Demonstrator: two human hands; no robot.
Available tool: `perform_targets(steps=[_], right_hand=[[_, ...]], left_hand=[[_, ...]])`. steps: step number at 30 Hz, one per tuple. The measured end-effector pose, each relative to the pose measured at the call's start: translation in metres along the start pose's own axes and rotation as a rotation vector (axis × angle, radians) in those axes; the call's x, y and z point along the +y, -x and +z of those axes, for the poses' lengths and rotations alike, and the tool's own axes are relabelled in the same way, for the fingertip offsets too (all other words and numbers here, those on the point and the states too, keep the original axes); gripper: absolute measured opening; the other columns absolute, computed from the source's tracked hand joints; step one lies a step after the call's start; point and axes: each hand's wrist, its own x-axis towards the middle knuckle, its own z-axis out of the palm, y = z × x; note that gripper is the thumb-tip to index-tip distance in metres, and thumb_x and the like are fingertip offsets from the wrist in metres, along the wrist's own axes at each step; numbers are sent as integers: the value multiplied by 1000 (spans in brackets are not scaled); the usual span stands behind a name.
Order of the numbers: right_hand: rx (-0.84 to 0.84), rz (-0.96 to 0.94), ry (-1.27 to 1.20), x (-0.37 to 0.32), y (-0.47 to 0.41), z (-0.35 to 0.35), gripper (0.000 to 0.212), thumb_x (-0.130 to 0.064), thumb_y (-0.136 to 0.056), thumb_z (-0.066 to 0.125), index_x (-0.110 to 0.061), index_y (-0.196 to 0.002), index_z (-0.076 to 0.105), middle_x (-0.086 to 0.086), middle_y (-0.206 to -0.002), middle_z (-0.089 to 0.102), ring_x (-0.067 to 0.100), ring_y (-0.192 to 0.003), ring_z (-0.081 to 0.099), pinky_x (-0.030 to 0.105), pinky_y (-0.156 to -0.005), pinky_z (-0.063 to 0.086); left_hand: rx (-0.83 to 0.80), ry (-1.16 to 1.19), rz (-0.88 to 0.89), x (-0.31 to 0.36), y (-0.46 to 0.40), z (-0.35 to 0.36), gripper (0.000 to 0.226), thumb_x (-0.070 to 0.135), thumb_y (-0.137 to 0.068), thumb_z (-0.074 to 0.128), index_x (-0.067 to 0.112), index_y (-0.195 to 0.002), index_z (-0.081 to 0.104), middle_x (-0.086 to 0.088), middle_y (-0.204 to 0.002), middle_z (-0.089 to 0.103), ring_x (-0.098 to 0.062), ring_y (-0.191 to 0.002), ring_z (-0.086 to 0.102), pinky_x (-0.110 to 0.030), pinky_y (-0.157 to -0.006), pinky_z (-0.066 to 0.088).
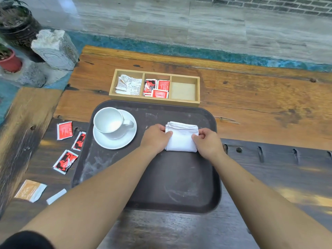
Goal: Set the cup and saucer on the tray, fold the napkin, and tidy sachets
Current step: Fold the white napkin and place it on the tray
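Note:
A white cup (108, 121) stands upright on a white saucer (125, 141) at the far left of the dark brown tray (172, 191). A white napkin (181, 139), folded into a small rectangle, lies on the tray's far right. My left hand (155, 138) pinches its left edge and my right hand (208, 142) pinches its right edge. Three red sachets (64, 130) (79, 141) (65, 161) lie on the table left of the tray. An orange sachet (30, 190) and a white sachet (56, 196) lie nearer me.
A wooden three-compartment box (154, 102) sits behind the tray: white sachets (128, 85) in the left section, red sachets (156, 88) in the middle, nothing in the right. A stone block (53, 49) and potted plants (10, 62) stand beyond the table's far left corner.

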Motion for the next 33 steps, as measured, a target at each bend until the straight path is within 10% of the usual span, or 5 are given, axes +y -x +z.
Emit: perform_targets(steps=[5,8,13,25,33], right_hand=[[76,-365,263,1,15,-8,43,-20,-89,62,-15,-130,48,4,-124,50,21,-111,51,35,-94,46],[-35,-579,500,4,19,-8,54,-24,-91,59,-11,-141,44,6,-143,46,24,-131,40,40,-108,40],[-154,-511,678,13,12,-7,63,-37,-100,45,-10,-153,26,5,-162,25,23,-148,19,38,-119,27],[-214,-465,843,9,9,-4,64,-41,-102,37,-13,-155,14,1,-165,13,26,-148,18,43,-110,36],[-220,-428,939,-6,43,-15,43,-32,-100,42,-12,-138,40,9,-158,26,30,-138,31,45,-102,43]], left_hand=[[225,-328,561,-9,14,-8,23,25,-86,64,18,-108,58,0,-109,57,-20,-100,51,-36,-84,47],[91,-595,804,-16,18,-8,35,29,-90,60,18,-123,59,-2,-130,55,-24,-121,48,-40,-96,44],[-92,-751,631,-27,15,2,58,38,-101,41,19,-154,24,3,-163,19,-15,-150,13,-38,-117,25],[-190,-765,429,-11,24,8,57,26,-103,42,17,-155,19,2,-166,5,-17,-151,9,-38,-118,24],[-134,-655,383,-13,59,-17,44,30,-96,50,22,-139,45,-2,-143,44,-25,-128,43,-43,-103,40]])
